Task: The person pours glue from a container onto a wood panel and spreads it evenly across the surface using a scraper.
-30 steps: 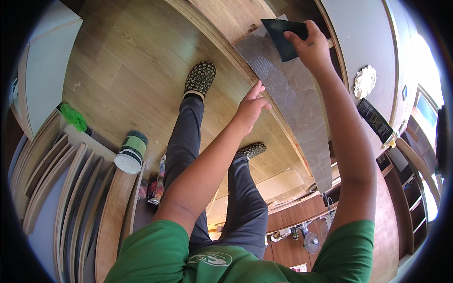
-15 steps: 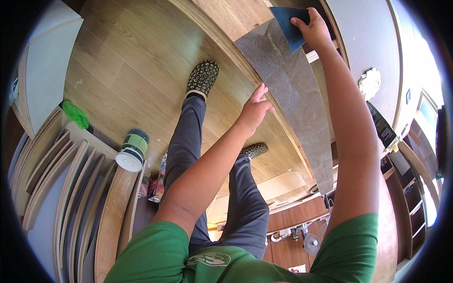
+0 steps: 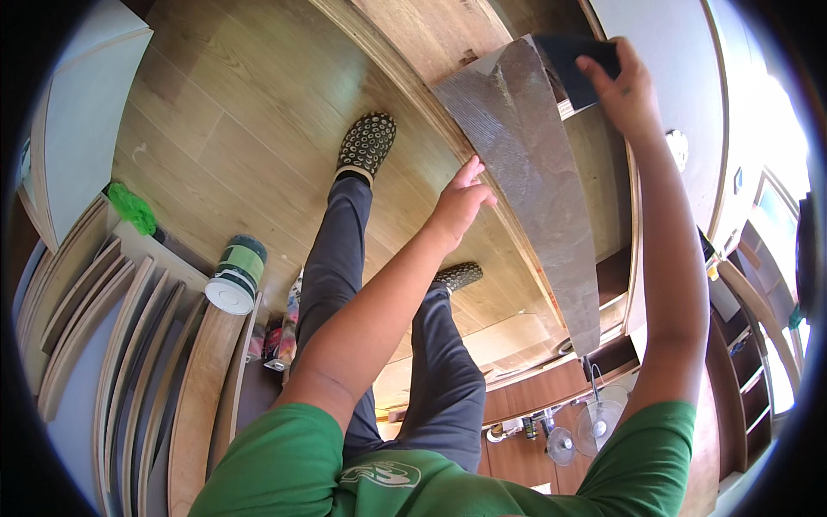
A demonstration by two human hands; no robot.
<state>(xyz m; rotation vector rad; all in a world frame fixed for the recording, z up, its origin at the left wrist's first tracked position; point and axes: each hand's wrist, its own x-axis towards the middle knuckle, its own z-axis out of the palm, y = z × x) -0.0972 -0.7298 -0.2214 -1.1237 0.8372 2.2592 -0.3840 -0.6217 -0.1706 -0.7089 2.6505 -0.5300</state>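
My right hand (image 3: 631,90) grips a thin dark blue spreader (image 3: 575,67) between thumb and fingers, at the far end of a long grey strip (image 3: 534,164). The spreader is at the strip's right edge, partly over the dark gap beside it. Fine ridges and smears of a coating mark the strip's far part; its near part looks smoother. My left hand (image 3: 463,205) holds nothing, fingers stretched out beside the wooden edge (image 3: 508,215) left of the strip. Whether its fingertips touch that edge I cannot tell.
A wooden board (image 3: 431,34) continues beyond the strip. On the left, a green-and-white tub (image 3: 236,274) stands near several upright panels (image 3: 146,362) and a green plastic bag (image 3: 132,207). White panels (image 3: 672,52) flank the right. My legs straddle the wood-look floor (image 3: 233,112).
My right hand has carried the spreader rightward, off the strip's middle to its right edge. More of the ridged surface shows. My left hand has barely shifted.
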